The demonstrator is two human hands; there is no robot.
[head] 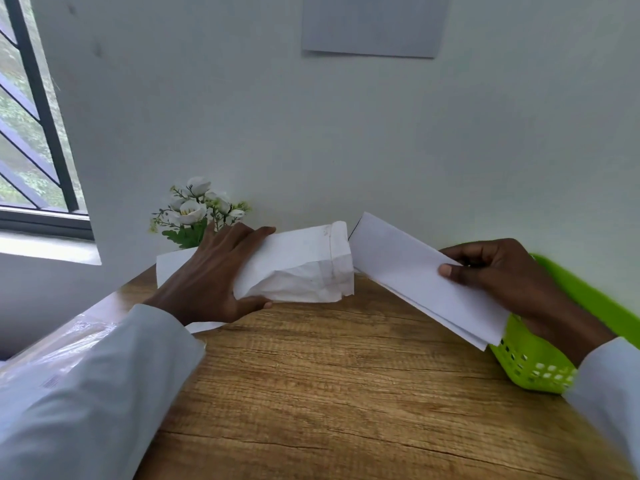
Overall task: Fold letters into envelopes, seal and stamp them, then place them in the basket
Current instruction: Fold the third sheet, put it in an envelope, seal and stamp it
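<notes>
Both hands are busy with paper above the desk (346,393), a broad wood-grain top that fills the lower part of our view. Our left hand (214,275) wraps round one end of a crumpled white envelope (304,268), fingers curled over its top edge and thumb underneath; the envelope is creased and puffed, its open mouth with a folded rim facing right. Our right hand (502,275) pinches a folded letter (415,275), thumb on its upper face and fingers behind. The letter is clean white, folded into a long strip with layered edges showing at its lower end, and its far corner points at the envelope's mouth, just beside it; we cannot tell if they touch. A lime-green perforated basket (533,368) sits at the desk's right edge, partly behind the right hand and letter. More white paper (173,268) lies under the left hand. Small white artificial flowers (197,206) stand against the wall behind it.
</notes>
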